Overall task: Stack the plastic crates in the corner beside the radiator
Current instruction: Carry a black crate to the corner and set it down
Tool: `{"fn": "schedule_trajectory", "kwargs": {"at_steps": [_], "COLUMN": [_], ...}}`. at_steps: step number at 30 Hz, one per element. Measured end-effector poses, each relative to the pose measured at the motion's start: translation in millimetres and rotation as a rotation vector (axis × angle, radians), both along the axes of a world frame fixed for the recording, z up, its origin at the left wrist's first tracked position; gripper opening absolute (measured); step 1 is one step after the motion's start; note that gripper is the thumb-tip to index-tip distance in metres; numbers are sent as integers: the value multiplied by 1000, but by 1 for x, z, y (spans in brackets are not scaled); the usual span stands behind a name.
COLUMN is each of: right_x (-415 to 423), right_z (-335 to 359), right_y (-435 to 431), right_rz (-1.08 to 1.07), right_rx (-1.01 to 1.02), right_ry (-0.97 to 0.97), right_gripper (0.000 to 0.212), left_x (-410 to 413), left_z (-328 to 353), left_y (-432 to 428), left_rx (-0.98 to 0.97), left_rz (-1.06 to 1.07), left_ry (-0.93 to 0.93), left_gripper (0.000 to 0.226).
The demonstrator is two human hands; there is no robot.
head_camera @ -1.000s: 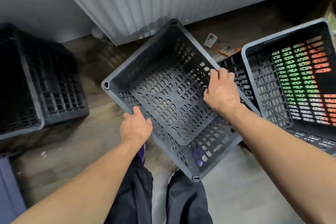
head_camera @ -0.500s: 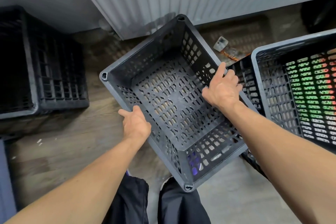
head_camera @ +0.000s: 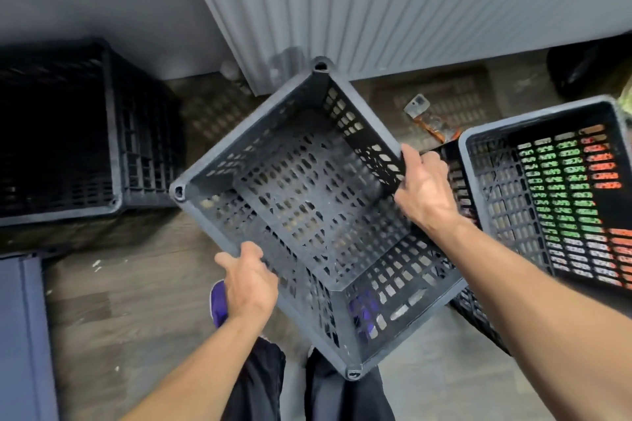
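Observation:
An empty dark grey slotted plastic crate [head_camera: 307, 202] hangs in the air in the middle of the view, turned cornerwise, one corner close to the white ribbed radiator [head_camera: 393, 3]. My left hand [head_camera: 251, 280] grips its near-left rim. My right hand [head_camera: 425, 191] grips its right rim. A black crate [head_camera: 113, 133] stands on the floor at the left, in the corner beside the radiator. Another grey crate [head_camera: 492, 202] sits at the right, with green and red colours showing through its slotted bottom.
The floor [head_camera: 136, 284] is dark wood. Small litter [head_camera: 419, 106] lies on it under the radiator. A blue-grey panel [head_camera: 20, 335] stands at the bottom left. A dark object [head_camera: 581, 68] is at the far right. My legs and purple shoes are below the held crate.
The held crate has risen and shifted slightly toward the radiator, still in both hands. The view has tilted, so the left black crate shows more.

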State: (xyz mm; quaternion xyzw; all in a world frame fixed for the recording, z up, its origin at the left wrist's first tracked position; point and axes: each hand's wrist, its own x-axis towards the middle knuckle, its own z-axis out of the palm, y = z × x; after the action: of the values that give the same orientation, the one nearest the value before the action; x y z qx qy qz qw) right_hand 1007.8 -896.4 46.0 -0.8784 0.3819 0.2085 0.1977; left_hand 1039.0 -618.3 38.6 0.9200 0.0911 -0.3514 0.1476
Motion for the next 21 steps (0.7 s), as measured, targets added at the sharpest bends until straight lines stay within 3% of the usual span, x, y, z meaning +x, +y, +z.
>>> {"fn": "schedule_trajectory", "kwargs": {"at_steps": [4,8,14,21], "right_x": [34,57,80,110], "right_z": [43,86,143,191], "right_y": [30,60,98,133], "right_rz": [104,220,287,327], "right_rx": [17,-72,-138,-236], "right_ry": [-52,-115,-154,-190], "right_gripper": [42,64,71,54], "left_x": [19,28,43,76], "left_z": [26,54,102,160], "left_y": [28,46,74,110], "left_rx": [45,98,91,24], "left_rz": [74,154,259,334], "left_ry": [1,17,-40,-86], "left_gripper": [14,14,12,12]}}
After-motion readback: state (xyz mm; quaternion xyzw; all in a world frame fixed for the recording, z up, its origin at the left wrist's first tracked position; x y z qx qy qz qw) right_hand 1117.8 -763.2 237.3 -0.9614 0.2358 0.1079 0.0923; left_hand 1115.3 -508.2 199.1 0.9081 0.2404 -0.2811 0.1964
